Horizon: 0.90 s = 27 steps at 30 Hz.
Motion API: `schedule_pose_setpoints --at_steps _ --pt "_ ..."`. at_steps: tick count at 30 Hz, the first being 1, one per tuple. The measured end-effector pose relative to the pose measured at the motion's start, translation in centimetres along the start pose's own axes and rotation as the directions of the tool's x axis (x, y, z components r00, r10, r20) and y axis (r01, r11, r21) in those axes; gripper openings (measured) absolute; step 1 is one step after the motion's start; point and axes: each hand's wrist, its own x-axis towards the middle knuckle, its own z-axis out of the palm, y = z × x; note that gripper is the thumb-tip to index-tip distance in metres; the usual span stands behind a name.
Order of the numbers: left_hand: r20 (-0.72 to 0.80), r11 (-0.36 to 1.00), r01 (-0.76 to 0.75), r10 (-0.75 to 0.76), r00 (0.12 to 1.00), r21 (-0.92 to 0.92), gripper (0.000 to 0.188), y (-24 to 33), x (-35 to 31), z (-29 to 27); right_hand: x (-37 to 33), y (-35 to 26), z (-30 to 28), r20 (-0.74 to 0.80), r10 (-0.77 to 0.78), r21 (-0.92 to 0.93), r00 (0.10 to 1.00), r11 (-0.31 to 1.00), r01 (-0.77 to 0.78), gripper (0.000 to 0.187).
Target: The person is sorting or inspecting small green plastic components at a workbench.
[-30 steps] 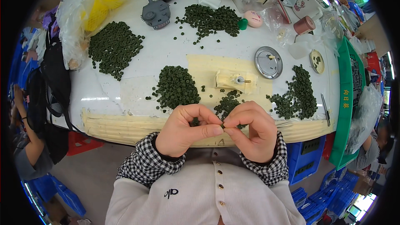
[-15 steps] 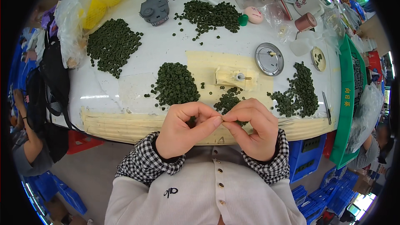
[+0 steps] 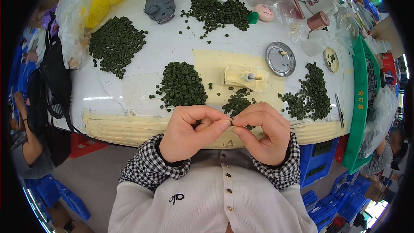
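Pinching one small green disc (image 3: 231, 123) between both hands, beyond them a round metal tin (image 3: 280, 59) holding a small peg.

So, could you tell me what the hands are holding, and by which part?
The left hand and right hand meet at the fingertips, pinching one small dark green piece between them; which part of it they grip is too small to tell.

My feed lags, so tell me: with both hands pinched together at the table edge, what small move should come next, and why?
Probably keep the pinch and finish joining the small dark green piece: the left hand and right hand meet fingertip to fingertip over it, above the cream taped table edge, with nothing released.
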Motion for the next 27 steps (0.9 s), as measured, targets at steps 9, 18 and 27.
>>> schedule_pose_setpoints --at_steps 9,18,27 --pt "-0.053 0.979 -0.147 0.155 0.986 0.138 0.011 -0.8 -0.3 0.1 -0.7 0.3 0.5 0.007 0.215 0.247 0.977 0.946 -0.210 0.015" --pt "-0.116 0.976 -0.148 0.167 0.979 0.158 0.011 -0.9 -1.0 0.4 -0.9 0.3 1.4 0.007 0.215 0.267 0.977 0.941 -0.209 0.015" --pt "-0.224 0.965 0.067 -0.125 0.967 -0.253 0.012 -0.2 -1.5 -0.9 -0.1 -0.9 0.5 -0.090 0.248 0.056 0.965 0.968 -0.244 0.016"
